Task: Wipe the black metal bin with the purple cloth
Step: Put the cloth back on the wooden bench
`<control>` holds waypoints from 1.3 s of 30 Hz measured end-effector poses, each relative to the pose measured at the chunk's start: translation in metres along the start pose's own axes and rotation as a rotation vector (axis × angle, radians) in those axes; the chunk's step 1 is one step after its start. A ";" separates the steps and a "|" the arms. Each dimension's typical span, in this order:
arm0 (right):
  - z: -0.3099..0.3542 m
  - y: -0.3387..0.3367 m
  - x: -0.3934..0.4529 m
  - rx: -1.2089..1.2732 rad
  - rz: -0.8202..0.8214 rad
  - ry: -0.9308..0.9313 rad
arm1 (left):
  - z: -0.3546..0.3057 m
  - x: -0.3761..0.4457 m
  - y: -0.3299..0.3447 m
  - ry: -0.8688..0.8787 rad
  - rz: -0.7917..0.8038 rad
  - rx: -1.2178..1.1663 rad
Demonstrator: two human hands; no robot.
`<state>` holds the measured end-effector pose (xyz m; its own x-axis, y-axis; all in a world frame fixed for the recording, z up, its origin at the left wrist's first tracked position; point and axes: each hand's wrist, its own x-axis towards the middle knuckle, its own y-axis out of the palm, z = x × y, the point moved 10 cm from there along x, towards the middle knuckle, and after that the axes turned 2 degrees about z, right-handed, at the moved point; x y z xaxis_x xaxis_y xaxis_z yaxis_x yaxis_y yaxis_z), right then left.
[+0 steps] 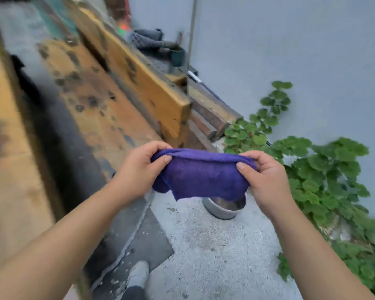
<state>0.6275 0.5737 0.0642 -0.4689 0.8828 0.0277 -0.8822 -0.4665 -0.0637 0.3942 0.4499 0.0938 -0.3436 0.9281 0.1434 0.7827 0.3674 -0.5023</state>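
I hold the purple cloth (199, 174) stretched between both hands at chest height. My left hand (139, 167) pinches its left top edge and my right hand (266, 176) pinches its right top edge, so the cloth hangs down folded between them. To my left stands a large dark metal container (59, 131) with black and rust-orange patches. It is blurred, and its side runs away from me. The cloth is apart from it, to the right of its near corner.
A grey metal bowl (223, 210) sits on the concrete ground just below the cloth. Green leafy plants (325, 174) grow along the grey wall (290, 50) on the right. Wooden beams (212, 113) lie behind the container. My shoe (139, 276) is at the bottom.
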 end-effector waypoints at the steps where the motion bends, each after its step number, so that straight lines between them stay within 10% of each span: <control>1: 0.023 0.031 -0.004 -0.005 0.058 -0.001 | -0.010 -0.022 -0.039 -0.029 -0.063 0.035; 17: 0.167 0.402 -0.092 -0.036 0.596 -0.068 | 0.032 -0.270 -0.364 -0.314 -0.572 0.036; 39: 0.053 0.603 -0.054 -0.140 0.648 0.148 | 0.242 -0.285 -0.468 -0.532 -0.494 -0.087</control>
<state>0.1187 0.2423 0.0772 -0.8813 0.4302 -0.1954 -0.4065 -0.9012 -0.1504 0.0005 -0.0009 0.0818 -0.8558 0.5056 -0.1089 0.5016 0.7599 -0.4135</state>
